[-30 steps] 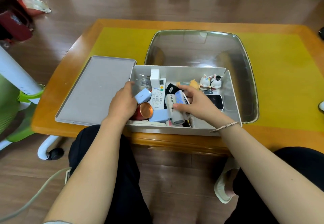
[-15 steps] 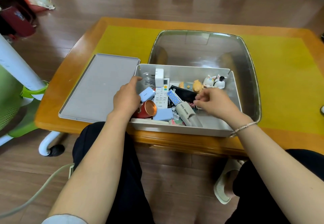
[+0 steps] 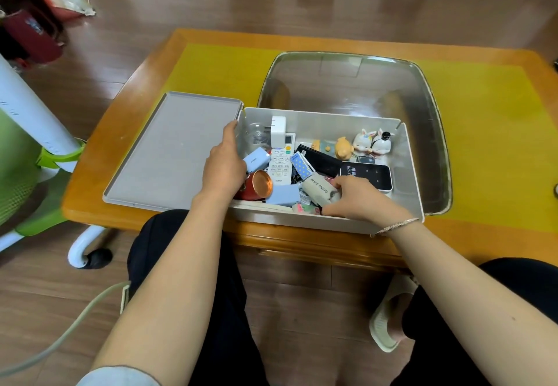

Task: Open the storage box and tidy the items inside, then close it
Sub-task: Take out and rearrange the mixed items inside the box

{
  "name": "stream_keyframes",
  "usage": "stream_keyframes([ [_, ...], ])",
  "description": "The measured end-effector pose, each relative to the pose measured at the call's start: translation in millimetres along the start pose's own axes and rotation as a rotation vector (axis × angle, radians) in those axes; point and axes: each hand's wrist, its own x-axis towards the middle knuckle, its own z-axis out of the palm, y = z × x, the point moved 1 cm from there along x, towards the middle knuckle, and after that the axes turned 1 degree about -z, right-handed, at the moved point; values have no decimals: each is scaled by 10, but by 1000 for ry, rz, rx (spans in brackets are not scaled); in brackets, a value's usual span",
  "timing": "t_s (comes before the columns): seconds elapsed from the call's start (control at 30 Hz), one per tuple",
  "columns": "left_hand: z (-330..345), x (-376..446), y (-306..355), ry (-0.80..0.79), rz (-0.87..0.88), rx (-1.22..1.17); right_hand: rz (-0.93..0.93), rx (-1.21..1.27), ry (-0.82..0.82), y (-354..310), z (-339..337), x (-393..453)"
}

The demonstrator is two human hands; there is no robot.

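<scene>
The storage box (image 3: 410,156), pale grey and without its cover, is seen at the centre of the frame on the near edge of the wooden counter (image 3: 126,105), and its lid (image 3: 172,150) is laid flat just to its left, touching the box wall. The left hand (image 3: 225,165) is placed at the box's left wall, the index finger stretched along the rim and the remaining fingers (image 3: 232,132) relaxed, nothing being grasped; a light blue charger (image 3: 256,159) and a red cup (image 3: 256,186) with a copper-coloured inside are seen right beside it. The right hand (image 3: 359,198), with a bracelet (image 3: 395,225) at the wrist, is lowered into the near part of the box, its fingers curled round a grey mini fan (image 3: 317,189), though the exact grasp is partly hidden by the hand itself. A white remote control (image 3: 280,165) is laid lengthwise in the box, with a white plug adapter (image 3: 277,132) at its far end and a blue dotted card (image 3: 302,167) at its right. Two small rabbit figurines (image 3: 371,141) and an orange figurine (image 3: 342,147) are stood along the far wall, and a black-faced device (image 3: 367,174) is laid flat below them. Behind the box, toward the upper right, a large metal tray (image 3: 434,108) is set on the yellow mat (image 3: 211,68).
</scene>
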Motion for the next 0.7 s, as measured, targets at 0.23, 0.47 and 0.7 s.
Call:
stream_keyframes([
  [0.23,39,29,-24,23,1,33,-25,323,71,-78,-34,-15],
  [0.47,46,15,-29,25,-5,16,-188,436,199,-439,-102,114],
  [0.7,22,17,-21,-22,-21,55,-264,582,166,-466,-242,118],
])
